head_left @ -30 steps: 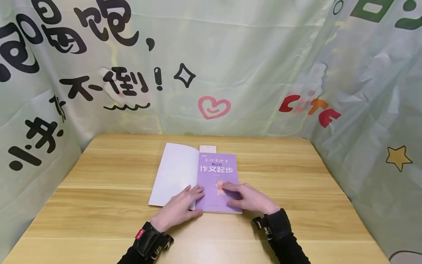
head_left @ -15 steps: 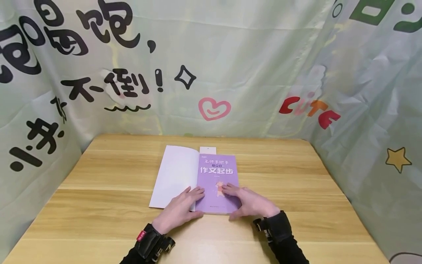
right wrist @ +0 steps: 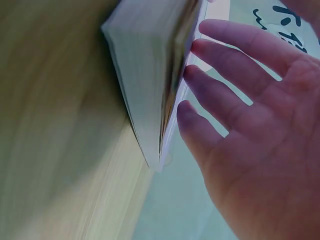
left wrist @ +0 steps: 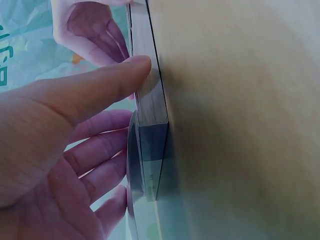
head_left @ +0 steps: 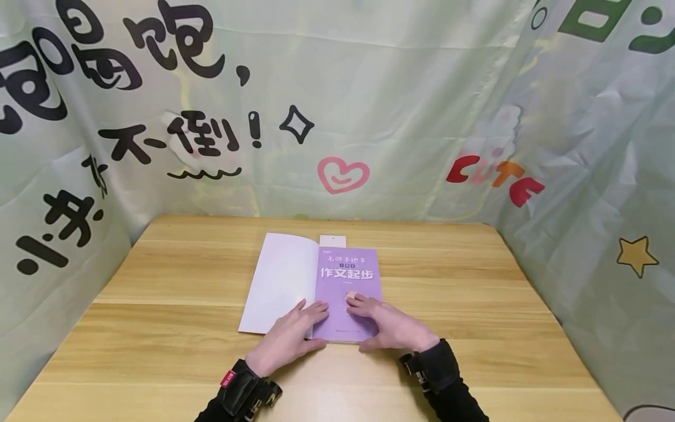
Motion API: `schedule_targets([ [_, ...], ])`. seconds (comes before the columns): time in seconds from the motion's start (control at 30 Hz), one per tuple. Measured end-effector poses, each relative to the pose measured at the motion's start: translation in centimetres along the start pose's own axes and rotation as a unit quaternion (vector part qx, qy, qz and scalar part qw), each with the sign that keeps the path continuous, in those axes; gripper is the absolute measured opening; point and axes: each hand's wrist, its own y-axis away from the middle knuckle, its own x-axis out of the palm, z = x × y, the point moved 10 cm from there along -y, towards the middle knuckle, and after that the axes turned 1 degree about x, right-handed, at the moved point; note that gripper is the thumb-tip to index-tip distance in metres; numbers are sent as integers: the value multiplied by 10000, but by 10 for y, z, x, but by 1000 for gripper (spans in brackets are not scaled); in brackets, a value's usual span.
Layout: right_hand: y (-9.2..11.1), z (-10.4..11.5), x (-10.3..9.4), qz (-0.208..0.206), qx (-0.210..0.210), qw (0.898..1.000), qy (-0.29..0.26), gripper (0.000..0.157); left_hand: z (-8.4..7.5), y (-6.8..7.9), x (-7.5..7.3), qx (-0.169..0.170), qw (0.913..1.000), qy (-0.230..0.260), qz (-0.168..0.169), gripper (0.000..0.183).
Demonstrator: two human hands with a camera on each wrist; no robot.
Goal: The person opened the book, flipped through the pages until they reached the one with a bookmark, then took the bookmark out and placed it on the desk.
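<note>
Right hand (head_left: 394, 326) has shifted leftward across the open book (head_left: 337, 287), fingers spread; left hand (head_left: 286, 338), also spread, lies over its fold (head_left: 317, 275).

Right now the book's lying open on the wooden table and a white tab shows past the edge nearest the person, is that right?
Not quite: the head view shows the white tab past the far edge of the book, not the near one. The book does lie open on the wooden table.
</note>
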Motion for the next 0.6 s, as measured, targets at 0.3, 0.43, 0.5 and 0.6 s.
schedule_targets([
  [0.3, 1, 0, -2, -10, 8, 10000, 0, 69, 0, 0, 1, -10, 10000, -34, -13, 59],
  [0.43, 2, 0, -3, 20, 52, 10000, -28, 66, 1, 0, 1, -48, 10000, -3, 15, 58],
  [0.5, 2, -1, -3, 29, 107, 9999, -68, 66, 1, 0, 1, -49, 10000, -2, 16, 58],
  [0.6, 3, -3, -4, 37, 187, 9998, -111, 66, 0, 0, 1, -24, 10000, -26, -3, 58],
])
